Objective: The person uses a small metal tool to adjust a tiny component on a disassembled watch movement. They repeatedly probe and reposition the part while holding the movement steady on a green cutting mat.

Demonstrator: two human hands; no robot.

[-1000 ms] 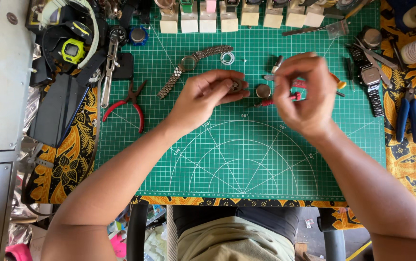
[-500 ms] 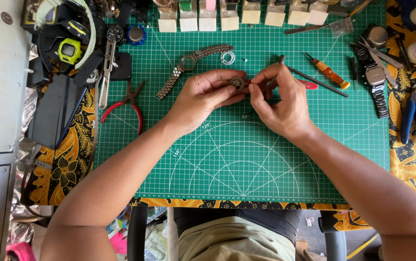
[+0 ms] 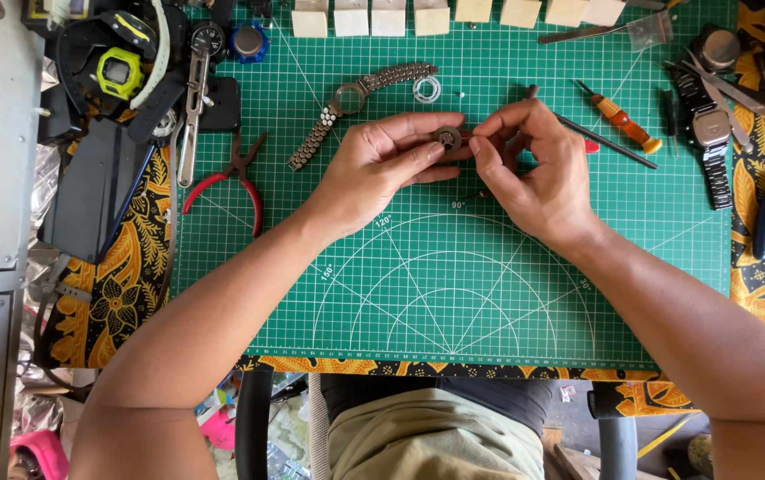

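We hold a small round grey metal watch part between both hands, just above the green gridded cutting mat. Our left hand pinches it from the side; our right hand closes thumb and forefinger on its other edge. It looks like a fitting step, calling for a steady fingertip turn. Beyond lie a steel-bracelet watch case and an orange-handled screwdriver.
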